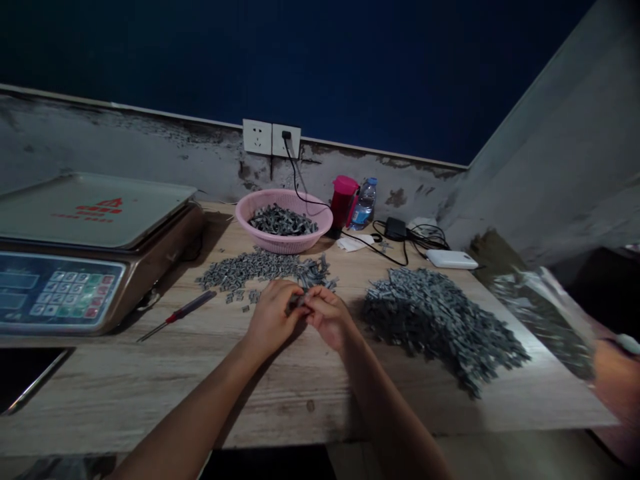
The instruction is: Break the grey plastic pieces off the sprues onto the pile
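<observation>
My left hand [273,313] and my right hand [327,315] meet at the middle of the wooden table [280,393]. Both have fingers pinched together around a small grey metal part [299,301] held between them. A flat spread of the same grey parts [265,267] lies just beyond my hands. To the right a larger heap of grey parts [440,317] is piled up. A pink plastic basket [284,219] with more of these parts stands farther back.
A weighing scale [75,253] with a keypad fills the left. A red-handled screwdriver [177,315] lies beside it. At the back stand a pink cup [344,200], a water bottle [364,203], a charger with cables [400,230] and a white box [451,259]. Another person's hand [617,380] holds a clear bag [543,313] at right.
</observation>
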The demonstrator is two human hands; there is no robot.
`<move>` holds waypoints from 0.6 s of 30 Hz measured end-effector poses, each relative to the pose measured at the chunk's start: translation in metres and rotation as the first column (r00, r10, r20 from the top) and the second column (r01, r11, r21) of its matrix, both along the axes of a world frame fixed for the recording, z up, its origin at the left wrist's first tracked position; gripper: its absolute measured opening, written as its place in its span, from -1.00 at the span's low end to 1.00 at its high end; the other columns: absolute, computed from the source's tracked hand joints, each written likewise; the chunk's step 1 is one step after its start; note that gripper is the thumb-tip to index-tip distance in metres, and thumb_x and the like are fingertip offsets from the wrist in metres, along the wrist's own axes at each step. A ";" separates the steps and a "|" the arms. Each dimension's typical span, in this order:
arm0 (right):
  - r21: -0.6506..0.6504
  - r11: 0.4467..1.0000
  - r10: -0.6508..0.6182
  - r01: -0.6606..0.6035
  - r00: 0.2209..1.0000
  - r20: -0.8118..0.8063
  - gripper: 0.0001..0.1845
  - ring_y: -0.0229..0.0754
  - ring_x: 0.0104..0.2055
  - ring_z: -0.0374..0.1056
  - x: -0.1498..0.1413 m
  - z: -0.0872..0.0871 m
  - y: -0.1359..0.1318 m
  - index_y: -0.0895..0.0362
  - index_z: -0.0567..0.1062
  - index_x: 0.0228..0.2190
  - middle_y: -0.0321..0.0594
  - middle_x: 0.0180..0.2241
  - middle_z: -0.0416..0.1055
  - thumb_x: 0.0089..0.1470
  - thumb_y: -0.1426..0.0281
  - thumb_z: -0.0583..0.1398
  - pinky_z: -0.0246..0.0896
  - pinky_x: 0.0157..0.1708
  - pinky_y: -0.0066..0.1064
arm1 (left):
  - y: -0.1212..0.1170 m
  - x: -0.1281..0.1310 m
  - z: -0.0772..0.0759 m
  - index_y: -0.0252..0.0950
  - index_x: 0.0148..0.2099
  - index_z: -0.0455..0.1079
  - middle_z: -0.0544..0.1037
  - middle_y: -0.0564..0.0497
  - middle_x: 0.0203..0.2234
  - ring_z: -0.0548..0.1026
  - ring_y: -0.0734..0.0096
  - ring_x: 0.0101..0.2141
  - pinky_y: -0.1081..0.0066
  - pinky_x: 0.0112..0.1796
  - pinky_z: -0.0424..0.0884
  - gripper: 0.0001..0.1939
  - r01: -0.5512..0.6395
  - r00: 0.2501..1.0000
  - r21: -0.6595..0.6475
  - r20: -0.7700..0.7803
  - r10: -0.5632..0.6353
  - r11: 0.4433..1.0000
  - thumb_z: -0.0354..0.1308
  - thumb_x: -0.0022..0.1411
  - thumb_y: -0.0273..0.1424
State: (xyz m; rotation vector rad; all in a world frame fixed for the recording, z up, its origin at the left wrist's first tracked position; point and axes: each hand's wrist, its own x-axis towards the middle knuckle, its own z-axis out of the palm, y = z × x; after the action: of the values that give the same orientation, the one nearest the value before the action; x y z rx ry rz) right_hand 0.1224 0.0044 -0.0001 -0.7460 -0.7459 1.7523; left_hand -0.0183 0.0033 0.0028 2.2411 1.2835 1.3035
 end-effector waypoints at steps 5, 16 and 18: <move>0.003 1.000 -0.016 0.016 1.000 0.017 -0.78 -0.31 -0.45 0.29 -0.005 0.000 -0.002 0.16 0.42 -0.57 -0.34 -0.56 0.38 -0.29 0.41 0.37 0.19 -0.41 -0.48 | 0.000 0.001 -0.005 -0.28 -0.31 0.37 0.51 -0.04 -0.38 0.39 0.28 -0.24 0.25 -0.15 0.30 -0.95 -0.043 0.998 0.167 -0.037 0.050 0.985 0.09 0.14 -0.47; 0.185 0.983 -0.006 -0.001 0.999 0.035 -0.78 -0.29 -0.35 0.32 0.002 0.013 -0.003 0.09 0.51 -0.36 -0.27 -0.36 0.43 -0.17 0.41 0.32 0.22 -0.35 -0.47 | 0.000 -0.002 0.007 -0.28 -0.30 0.45 0.52 -0.03 -0.32 0.45 0.35 -0.23 0.34 -0.15 0.34 -0.91 0.071 0.929 -0.157 0.370 -0.008 0.985 0.17 0.08 -0.44; 0.210 0.978 -0.001 -0.013 0.998 0.067 -0.83 -0.31 -0.40 0.29 0.004 0.012 -0.004 0.10 0.49 -0.40 -0.28 -0.39 0.41 -0.16 0.39 0.31 0.21 -0.41 -0.49 | 0.001 -0.001 0.006 -0.28 -0.32 0.46 0.51 -0.03 -0.29 0.44 0.33 -0.19 0.33 -0.11 0.32 -0.91 0.133 0.916 -0.176 0.399 -0.053 0.975 0.18 0.06 -0.45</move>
State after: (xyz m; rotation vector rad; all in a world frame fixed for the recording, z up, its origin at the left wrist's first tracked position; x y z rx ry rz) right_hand 0.1265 0.0008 0.0119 -0.6604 -0.9637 1.6294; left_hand -0.0198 0.0039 0.0087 1.7658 1.0894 1.4249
